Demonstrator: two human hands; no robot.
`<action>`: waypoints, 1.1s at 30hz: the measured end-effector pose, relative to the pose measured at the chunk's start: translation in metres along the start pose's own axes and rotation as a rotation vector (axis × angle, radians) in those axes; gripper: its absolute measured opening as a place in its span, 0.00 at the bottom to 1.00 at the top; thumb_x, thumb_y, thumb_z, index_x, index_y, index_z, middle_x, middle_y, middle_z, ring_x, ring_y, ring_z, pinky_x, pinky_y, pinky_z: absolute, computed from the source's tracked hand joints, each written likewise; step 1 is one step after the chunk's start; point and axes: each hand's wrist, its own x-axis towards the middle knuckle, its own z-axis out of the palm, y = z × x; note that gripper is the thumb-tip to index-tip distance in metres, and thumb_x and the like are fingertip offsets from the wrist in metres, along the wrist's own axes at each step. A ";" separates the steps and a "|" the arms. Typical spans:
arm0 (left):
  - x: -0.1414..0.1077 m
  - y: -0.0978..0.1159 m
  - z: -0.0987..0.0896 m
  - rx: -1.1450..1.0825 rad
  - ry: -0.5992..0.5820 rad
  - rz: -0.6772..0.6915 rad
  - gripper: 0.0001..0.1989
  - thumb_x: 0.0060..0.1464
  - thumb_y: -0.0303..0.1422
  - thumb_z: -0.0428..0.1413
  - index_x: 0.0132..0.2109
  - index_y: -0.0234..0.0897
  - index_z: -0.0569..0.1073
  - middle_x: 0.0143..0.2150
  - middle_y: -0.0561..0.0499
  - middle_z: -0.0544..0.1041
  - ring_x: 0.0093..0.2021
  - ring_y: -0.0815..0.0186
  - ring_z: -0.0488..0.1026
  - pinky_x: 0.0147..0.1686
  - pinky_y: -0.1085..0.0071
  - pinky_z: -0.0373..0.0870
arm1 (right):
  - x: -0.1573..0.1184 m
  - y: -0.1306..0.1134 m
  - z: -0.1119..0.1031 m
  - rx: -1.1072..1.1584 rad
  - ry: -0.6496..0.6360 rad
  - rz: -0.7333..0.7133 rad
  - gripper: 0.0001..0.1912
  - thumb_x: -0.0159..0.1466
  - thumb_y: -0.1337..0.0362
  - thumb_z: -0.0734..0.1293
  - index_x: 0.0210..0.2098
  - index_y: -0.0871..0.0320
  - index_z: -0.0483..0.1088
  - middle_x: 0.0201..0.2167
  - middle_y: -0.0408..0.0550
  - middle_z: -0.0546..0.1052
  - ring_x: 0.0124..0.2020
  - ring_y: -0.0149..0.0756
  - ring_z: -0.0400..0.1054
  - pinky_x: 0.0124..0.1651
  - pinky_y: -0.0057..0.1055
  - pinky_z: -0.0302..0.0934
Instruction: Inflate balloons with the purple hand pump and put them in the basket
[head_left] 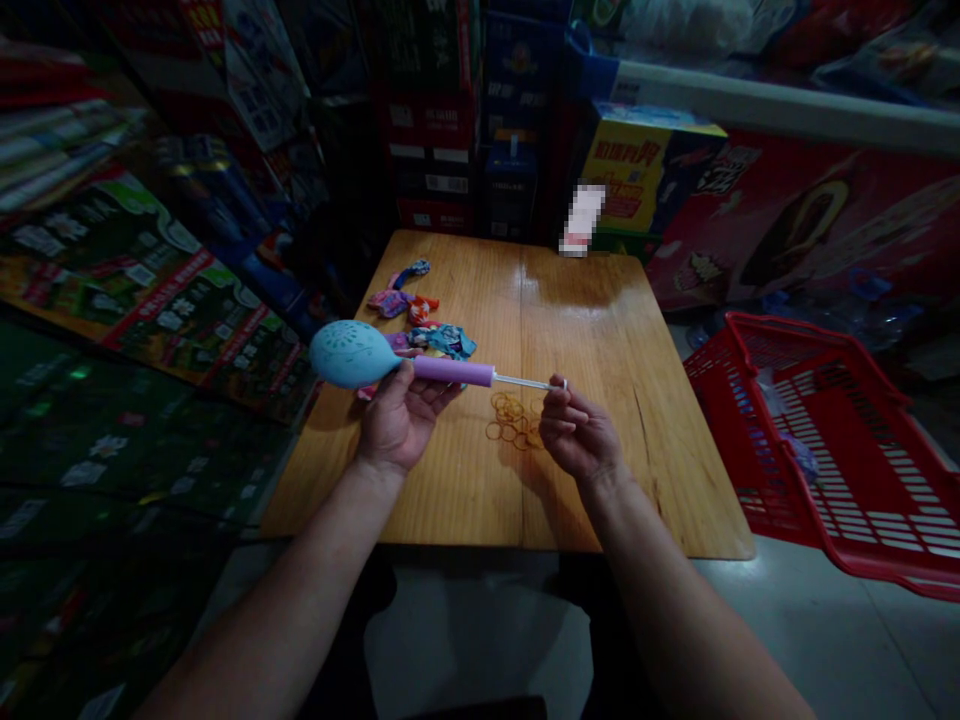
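A light blue balloon point(349, 354) with a darker pattern, partly inflated, sits on the tip of a purple hand balloon pump point(454, 372). My left hand point(401, 418) is closed where the balloon's neck meets the pump, thumb on top and fingers underneath. The pump's thin pale rod is drawn out to the right. My right hand point(579, 430) is closed around the small white handle at the rod's end. Below the rod lies a loose pile of yellow rubber bands point(511, 420), partly behind my right hand. Several crumpled, uninflated balloons point(450, 341) lie behind the pump.
A wooden table point(480, 500) stands in front of me. At its far edge is a pixelated upright object point(583, 220) near a yellow and blue box point(622, 165). A red shopping basket point(806, 440) stands at the right. Stacked cartons point(142, 290) line the left side.
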 end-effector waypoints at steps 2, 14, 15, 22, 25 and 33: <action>-0.005 -0.003 0.001 0.012 -0.032 -0.027 0.14 0.59 0.38 0.60 0.51 0.40 0.73 0.50 0.44 0.80 0.55 0.53 0.75 0.55 0.47 0.69 | 0.002 0.008 -0.003 -0.025 0.036 0.010 0.06 0.69 0.72 0.61 0.42 0.60 0.69 0.29 0.40 0.77 0.18 0.17 0.64 0.24 0.16 0.63; -0.002 -0.010 0.001 -0.030 0.021 -0.114 0.11 0.59 0.34 0.59 0.48 0.39 0.74 0.47 0.45 0.81 0.52 0.55 0.76 0.56 0.50 0.70 | 0.004 0.012 0.000 0.007 0.088 0.071 0.07 0.70 0.72 0.60 0.40 0.61 0.70 0.27 0.39 0.76 0.16 0.15 0.60 0.22 0.13 0.59; 0.000 -0.006 0.002 -0.026 0.023 -0.087 0.10 0.59 0.34 0.59 0.48 0.39 0.74 0.46 0.46 0.81 0.52 0.55 0.76 0.55 0.49 0.70 | 0.002 0.008 0.001 0.013 0.075 0.061 0.08 0.70 0.73 0.59 0.41 0.61 0.70 0.26 0.39 0.75 0.16 0.15 0.60 0.21 0.13 0.58; -0.015 -0.009 0.011 -0.001 -0.033 -0.055 0.11 0.60 0.35 0.58 0.50 0.41 0.74 0.49 0.46 0.80 0.54 0.54 0.75 0.55 0.47 0.70 | -0.001 0.016 -0.001 -0.011 0.058 0.043 0.10 0.71 0.72 0.57 0.41 0.62 0.70 0.25 0.38 0.74 0.14 0.15 0.55 0.19 0.13 0.55; -0.019 -0.021 0.012 -0.005 0.011 -0.097 0.11 0.60 0.34 0.58 0.49 0.39 0.74 0.48 0.45 0.80 0.53 0.56 0.76 0.56 0.50 0.70 | 0.004 0.027 -0.005 -0.027 0.080 0.072 0.09 0.71 0.71 0.58 0.41 0.61 0.70 0.25 0.39 0.74 0.14 0.15 0.55 0.19 0.13 0.55; -0.002 0.000 0.004 0.007 0.036 -0.037 0.11 0.59 0.35 0.59 0.48 0.39 0.74 0.45 0.45 0.81 0.52 0.55 0.77 0.55 0.51 0.71 | -0.002 -0.002 0.005 -0.049 0.086 0.052 0.09 0.69 0.73 0.59 0.40 0.61 0.70 0.24 0.37 0.74 0.14 0.15 0.55 0.19 0.13 0.55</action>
